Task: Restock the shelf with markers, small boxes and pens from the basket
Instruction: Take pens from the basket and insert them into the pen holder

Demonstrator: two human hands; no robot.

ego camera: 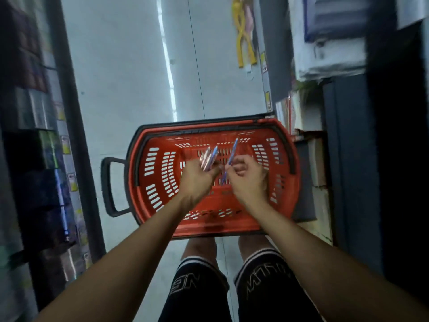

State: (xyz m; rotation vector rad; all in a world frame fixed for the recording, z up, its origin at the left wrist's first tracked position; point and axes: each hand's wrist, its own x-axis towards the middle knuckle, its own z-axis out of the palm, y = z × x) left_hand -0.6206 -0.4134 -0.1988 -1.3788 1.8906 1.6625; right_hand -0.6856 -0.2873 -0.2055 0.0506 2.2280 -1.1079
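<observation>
A red plastic basket (157,173) with a black rim and handle stands on the floor in front of my feet. Above it my left hand (197,177) grips a small bunch of pens (210,158), pinkish and blue, their ends pointing away from me. My right hand (248,176) pinches a single blue pen (232,154) that slants up and to the right. The two hands are close together over the middle of the basket. The basket's floor is mostly hidden behind my hands.
Dark shelving with packaged goods and price tags (34,159) runs along the left of the aisle. Shelves with stacked paper and boxes (313,159) stand on the right, close to the basket. Pale floor (127,77) stretches ahead. Yellow items (243,43) hang far right.
</observation>
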